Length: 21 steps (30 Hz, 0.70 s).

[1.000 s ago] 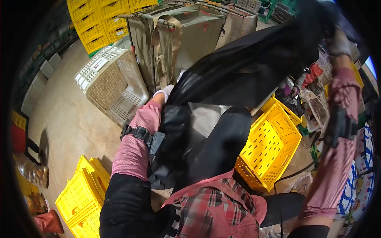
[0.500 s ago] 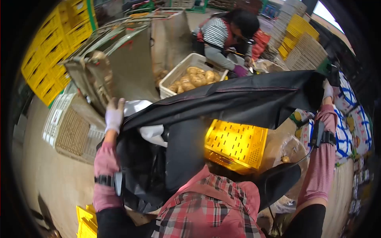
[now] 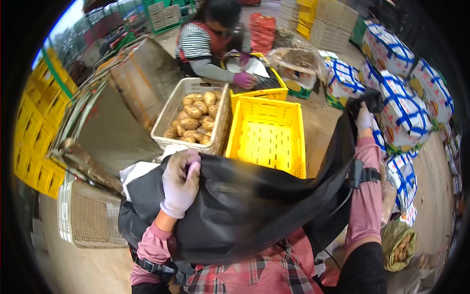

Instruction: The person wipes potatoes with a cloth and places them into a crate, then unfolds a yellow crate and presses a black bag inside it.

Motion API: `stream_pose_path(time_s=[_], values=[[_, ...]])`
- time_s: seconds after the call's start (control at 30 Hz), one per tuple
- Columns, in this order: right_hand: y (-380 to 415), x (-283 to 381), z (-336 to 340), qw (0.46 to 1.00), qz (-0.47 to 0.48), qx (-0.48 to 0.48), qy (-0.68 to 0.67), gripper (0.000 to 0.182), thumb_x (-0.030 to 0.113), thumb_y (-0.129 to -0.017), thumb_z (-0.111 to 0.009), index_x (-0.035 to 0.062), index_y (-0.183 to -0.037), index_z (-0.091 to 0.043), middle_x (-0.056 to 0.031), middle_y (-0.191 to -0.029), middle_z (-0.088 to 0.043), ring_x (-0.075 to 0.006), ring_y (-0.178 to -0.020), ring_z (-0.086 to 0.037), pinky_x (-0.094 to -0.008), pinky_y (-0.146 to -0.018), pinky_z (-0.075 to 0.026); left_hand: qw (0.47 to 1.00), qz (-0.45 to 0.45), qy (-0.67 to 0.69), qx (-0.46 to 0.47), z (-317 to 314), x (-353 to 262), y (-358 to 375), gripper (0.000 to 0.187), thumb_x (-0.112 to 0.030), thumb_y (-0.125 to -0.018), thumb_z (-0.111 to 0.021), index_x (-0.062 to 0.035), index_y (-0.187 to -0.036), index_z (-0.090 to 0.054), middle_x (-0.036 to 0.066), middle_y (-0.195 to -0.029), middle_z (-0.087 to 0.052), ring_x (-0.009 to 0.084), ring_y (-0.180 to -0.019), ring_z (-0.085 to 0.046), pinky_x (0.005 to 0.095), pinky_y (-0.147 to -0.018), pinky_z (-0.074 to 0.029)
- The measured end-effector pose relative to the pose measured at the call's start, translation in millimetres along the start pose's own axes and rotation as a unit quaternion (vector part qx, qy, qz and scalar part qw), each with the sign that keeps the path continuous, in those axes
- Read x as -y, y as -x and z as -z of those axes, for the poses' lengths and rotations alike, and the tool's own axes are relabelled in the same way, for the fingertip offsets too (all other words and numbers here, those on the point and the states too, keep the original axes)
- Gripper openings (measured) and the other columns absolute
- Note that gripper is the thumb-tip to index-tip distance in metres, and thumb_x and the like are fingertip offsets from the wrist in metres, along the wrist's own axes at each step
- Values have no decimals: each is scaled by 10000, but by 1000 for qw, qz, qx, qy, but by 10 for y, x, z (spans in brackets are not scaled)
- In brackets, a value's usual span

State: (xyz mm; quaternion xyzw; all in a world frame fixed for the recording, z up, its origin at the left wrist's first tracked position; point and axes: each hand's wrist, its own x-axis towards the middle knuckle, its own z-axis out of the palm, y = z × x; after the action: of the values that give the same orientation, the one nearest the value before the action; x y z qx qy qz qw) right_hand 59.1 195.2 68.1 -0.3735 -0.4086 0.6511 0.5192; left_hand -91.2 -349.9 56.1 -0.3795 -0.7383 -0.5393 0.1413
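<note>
Now both gloved hands hold a black bag (image 3: 254, 206) stretched across the body: left hand (image 3: 180, 182) gripping its near edge, right hand (image 3: 363, 117) clutching the far corner. Step looks like spreading the bag open. Next move likely needs an even pull towards the yellow crate (image 3: 267, 134).

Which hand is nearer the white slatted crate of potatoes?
Left. The left hand, gripping the black plastic sheet, sits just below the white slatted crate of potatoes. The right hand holds the sheet's far corner, well off to the crate's right, past the empty yellow plastic crate.
</note>
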Motion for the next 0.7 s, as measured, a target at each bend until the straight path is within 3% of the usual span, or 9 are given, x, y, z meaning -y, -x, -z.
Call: stream_pose_path(time_s=[0.1, 0.2, 0.33, 0.43, 0.47, 0.5, 0.57, 0.67, 0.7], values=[[-179, -193, 186, 998, -21, -53, 29, 391, 379, -955, -619, -2, -1030, -657, -71, -974, -683, -222, -726, -665, -340, -578, -566, 955, 184, 233, 12, -526, 89, -429, 106, -60, -987, -561, 0, -1044, -628, 3, -971, -643, 76, -834, -564, 237, -763, -466], [-349, -395, 520, 985, 120, 3, 124, 434, 377, -955, -622, -41, -1058, -675, -86, -935, -694, -209, -735, -656, -352, -631, -580, 939, 173, 296, 1, -1255, 436, -726, 116, -128, -1016, -558, -39, -1060, -617, -62, -765, -529, 16, -627, -427, 170, -575, -356], [-144, -261, 444, 999, 31, -24, 0, 351, 335, -990, -570, 22, -1097, -687, -55, -980, -704, -190, -807, -688, -331, -735, -586, 878, 215, 427, 13, -2216, 170, -905, 109, -100, -1019, -531, -79, -1084, -615, -67, -756, -521, -17, -549, -407, 158, -467, -295], [-264, -363, 572, 1000, -7, 9, 27, 304, 374, -987, -563, 123, -1098, -691, -23, -936, -685, -134, -753, -639, -277, -600, -504, 903, 131, 385, -137, -3193, 547, -1205, 116, -97, -1007, -537, -44, -1028, -637, -23, -785, -581, 79, -634, -512, 229, -579, -417], [-285, -395, 582, 999, -21, 21, -16, 285, 372, -993, -552, 145, -1094, -691, -12, -927, -681, -122, -752, -631, -269, -585, -482, 965, 65, 211, -143, -3447, 871, -1232, 152, -133, -975, -595, 10, -988, -647, 47, -828, -637, 145, -748, -581, 265, -711, -470], [-303, -443, 580, 997, -38, 36, -59, 268, 369, -999, -541, 167, -1091, -692, -2, -919, -677, -109, -751, -623, -260, -570, -460, 969, 177, 170, 35, -3688, 1578, -1191, 231, -158, -942, -627, 60, -1012, -651, 115, -918, -669, 172, -809, -620, 276, -767, -497], [-360, -627, 663, 991, 25, 122, -51, 268, 298, -1021, -504, 119, -1163, -646, -11, -983, -672, -119, -824, -631, -266, -665, -479, 947, 161, -56, 273, -3897, 2128, -1010, 307, -166, -932, -624, 43, -1156, -625, 122, -904, -660, 177, -769, -627, 294, -723, -517], [-442, -805, 601, 981, 9, 193, -9, 337, 234, -1050, -458, 17, -1263, -603, -55, -1135, -672, -172, -997, -648, -283, -894, -514, 931, 268, 151, 196, -3908, 1497, -845, 508, -193, -911, -652, 23, -1345, -501, 146, -1001, -660, 162, -765, -639, 283, -665, -519], [-500, -984, 599, 981, 50, 167, 85, 344, 249, -1051, -463, 13, -1260, -603, -56, -1152, -667, -175, -1018, -644, -280, -921, -504, 900, 289, 168, 279, -3787, 1062, -907, 481, -171, -950, -625, 48, -1350, -473, 117, -1133, -663, 173, -1023, -638, 289, -877, -511]])
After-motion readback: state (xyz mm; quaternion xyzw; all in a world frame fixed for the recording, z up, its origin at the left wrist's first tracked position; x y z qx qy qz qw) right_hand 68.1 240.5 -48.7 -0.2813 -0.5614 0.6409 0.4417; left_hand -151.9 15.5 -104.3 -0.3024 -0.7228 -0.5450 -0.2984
